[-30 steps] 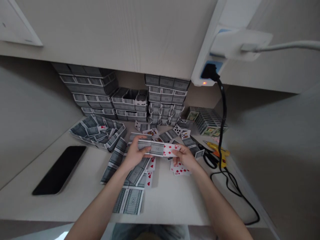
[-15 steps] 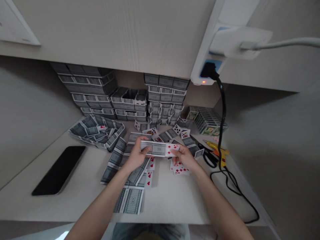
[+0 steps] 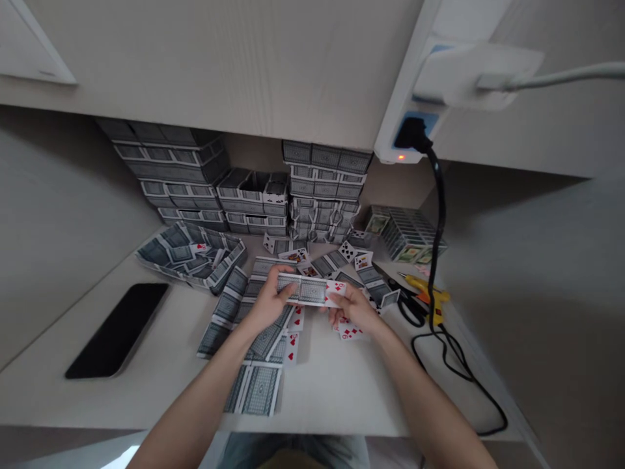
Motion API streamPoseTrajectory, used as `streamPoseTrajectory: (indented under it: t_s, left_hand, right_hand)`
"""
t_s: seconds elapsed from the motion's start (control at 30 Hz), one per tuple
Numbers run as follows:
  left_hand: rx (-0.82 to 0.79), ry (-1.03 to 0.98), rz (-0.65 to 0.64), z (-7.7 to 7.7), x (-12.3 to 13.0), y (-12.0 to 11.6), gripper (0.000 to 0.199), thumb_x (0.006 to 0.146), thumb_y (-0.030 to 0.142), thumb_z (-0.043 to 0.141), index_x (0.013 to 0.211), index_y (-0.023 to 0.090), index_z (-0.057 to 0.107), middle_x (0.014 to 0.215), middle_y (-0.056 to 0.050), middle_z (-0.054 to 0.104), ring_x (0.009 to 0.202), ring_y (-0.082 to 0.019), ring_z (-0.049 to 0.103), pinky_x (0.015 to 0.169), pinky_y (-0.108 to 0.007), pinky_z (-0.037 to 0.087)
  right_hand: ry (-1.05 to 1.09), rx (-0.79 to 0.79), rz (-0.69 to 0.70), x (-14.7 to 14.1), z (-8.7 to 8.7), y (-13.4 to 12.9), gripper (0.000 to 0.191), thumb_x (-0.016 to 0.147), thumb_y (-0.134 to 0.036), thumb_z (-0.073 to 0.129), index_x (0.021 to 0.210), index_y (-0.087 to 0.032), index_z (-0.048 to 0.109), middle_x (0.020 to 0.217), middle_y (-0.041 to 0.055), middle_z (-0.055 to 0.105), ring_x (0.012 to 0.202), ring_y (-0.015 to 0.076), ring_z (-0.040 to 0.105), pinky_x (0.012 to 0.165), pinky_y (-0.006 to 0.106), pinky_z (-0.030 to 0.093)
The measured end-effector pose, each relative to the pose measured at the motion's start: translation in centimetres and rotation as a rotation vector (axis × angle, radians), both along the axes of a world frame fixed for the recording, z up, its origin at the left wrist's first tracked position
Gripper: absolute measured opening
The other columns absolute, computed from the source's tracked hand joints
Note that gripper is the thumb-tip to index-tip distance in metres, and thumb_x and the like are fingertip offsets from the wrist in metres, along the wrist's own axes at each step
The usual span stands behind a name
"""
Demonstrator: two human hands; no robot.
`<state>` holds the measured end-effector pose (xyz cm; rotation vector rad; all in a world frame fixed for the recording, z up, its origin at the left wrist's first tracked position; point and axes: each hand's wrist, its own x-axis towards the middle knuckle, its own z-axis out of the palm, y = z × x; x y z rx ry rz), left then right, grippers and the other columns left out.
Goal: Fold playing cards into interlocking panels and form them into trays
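A strip of joined playing cards (image 3: 312, 291) is held level above the table, grey patterned backs up, with a red six of diamonds face at its right end. My left hand (image 3: 268, 301) pinches the strip's left end, thumb on top. At the right end my right hand (image 3: 355, 306) grips the diamond card between thumb and fingers. Under and left of my left hand lie more joined card strips (image 3: 261, 391). A five of hearts (image 3: 291, 347) sticks out beside them. Below my right hand rest loose diamond cards (image 3: 351, 333).
Stacked card boxes (image 3: 325, 185) stand at the back. A card tray (image 3: 229, 267) and a black phone (image 3: 117, 331) are at the left. On the right are black scissors (image 3: 413, 309), a yellow glue gun (image 3: 427, 290), a black cable (image 3: 438, 221) and a wrapped block (image 3: 413, 234).
My right hand has shifted slightly left along the strip's right end, covering the diamond card differently. My left hand still holds the other end. The view has shifted slightly.
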<state>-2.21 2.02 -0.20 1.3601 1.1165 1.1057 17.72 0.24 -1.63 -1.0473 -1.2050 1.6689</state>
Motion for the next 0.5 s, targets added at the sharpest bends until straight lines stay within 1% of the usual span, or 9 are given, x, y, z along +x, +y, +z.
streamPoseTrajectory:
  t_s: [0.07,0.1,0.2,0.23,0.27,0.3,0.33,0.4,0.5]
  left_hand:
    - [0.070,0.032,0.012,0.1,-0.3,0.3,0.038,0.069,0.033,0.057,0.103,0.020,0.044,0.100,-0.003,0.051,0.090,-0.016,0.051,0.081,-0.030,0.043]
    - [0.087,0.020,0.020,0.1,-0.6,0.5,0.041,0.071,0.034,0.055,0.107,0.020,0.042,0.100,-0.003,0.052,0.091,-0.015,0.051,0.082,-0.029,0.042]
    - [0.060,-0.013,0.103,0.4,-1.7,1.3,0.050,0.076,0.042,0.044,0.119,0.020,0.030,0.092,-0.003,0.054,0.079,-0.014,0.054,0.072,-0.029,0.045]
    - [0.044,0.032,0.143,0.5,-2.1,1.6,0.051,0.076,0.045,0.042,0.119,0.019,0.030,0.086,-0.003,0.054,0.074,-0.015,0.054,0.068,-0.029,0.045]
    - [0.040,0.134,0.165,0.5,-2.6,1.7,0.052,0.075,0.048,0.043,0.117,0.018,0.035,0.082,-0.002,0.054,0.072,-0.015,0.054,0.067,-0.029,0.044]
    - [0.044,0.279,0.144,0.6,-3.0,1.8,0.052,0.072,0.050,0.046,0.113,0.018,0.040,0.081,-0.003,0.054,0.073,-0.016,0.054,0.069,-0.030,0.043]
    - [0.052,0.424,0.095,0.6,-3.4,1.8,0.054,0.069,0.052,0.049,0.111,0.018,0.044,0.080,-0.003,0.054,0.075,-0.018,0.053,0.071,-0.032,0.042]
    - [0.083,0.674,-0.077,0.6,-3.9,1.4,0.064,0.058,0.054,0.059,0.110,0.019,0.048,0.086,-0.005,0.054,0.084,-0.023,0.052,0.079,-0.035,0.039]
    - [0.147,0.871,-0.323,0.5,-4.1,0.8,0.081,0.038,0.046,0.074,0.112,0.026,0.049,0.103,-0.005,0.051,0.100,-0.029,0.045,0.087,-0.038,0.033]
  right_hand:
    - [0.013,-0.006,0.012,0.0,0.0,0.0,0.030,0.071,-0.040,0.056,0.087,-0.020,0.042,0.063,-0.0009,0.064,0.040,0.0124,0.056,0.036,0.024,0.045]
    - [0.025,-0.006,0.010,-0.1,0.1,0.0,0.030,0.071,-0.040,0.057,0.087,-0.019,0.042,0.063,-0.0007,0.064,0.040,0.0125,0.056,0.037,0.024,0.046]
    - [0.093,0.013,-0.054,0.0,0.4,0.1,0.029,0.071,-0.038,0.058,0.087,-0.018,0.045,0.065,0.0002,0.065,0.042,0.0116,0.057,0.039,0.022,0.046]
    - [0.118,0.020,-0.087,0.1,0.6,0.2,0.029,0.070,-0.038,0.059,0.087,-0.018,0.046,0.066,0.0005,0.065,0.042,0.0111,0.056,0.038,0.021,0.045]
    - [0.138,0.025,-0.120,0.2,0.7,0.2,0.029,0.069,-0.038,0.060,0.086,-0.018,0.048,0.066,0.0007,0.065,0.042,0.0106,0.056,0.038,0.021,0.044]
    - [0.153,0.025,-0.152,0.3,0.8,0.3,0.029,0.069,-0.038,0.061,0.085,-0.017,0.049,0.066,0.0009,0.066,0.042,0.0102,0.055,0.038,0.020,0.044]
    - [0.164,0.021,-0.183,0.4,0.9,0.4,0.028,0.068,-0.038,0.061,0.084,-0.017,0.050,0.066,0.0009,0.066,0.041,0.0097,0.054,0.038,0.020,0.043]
    - [0.178,0.005,-0.239,0.5,1.0,0.4,0.027,0.067,-0.037,0.063,0.082,-0.017,0.051,0.065,0.0006,0.066,0.041,0.0085,0.053,0.038,0.019,0.042]
    - [0.184,-0.024,-0.286,0.5,0.9,0.5,0.025,0.066,-0.034,0.064,0.080,-0.017,0.052,0.064,0.0002,0.066,0.040,0.0072,0.052,0.039,0.018,0.042]
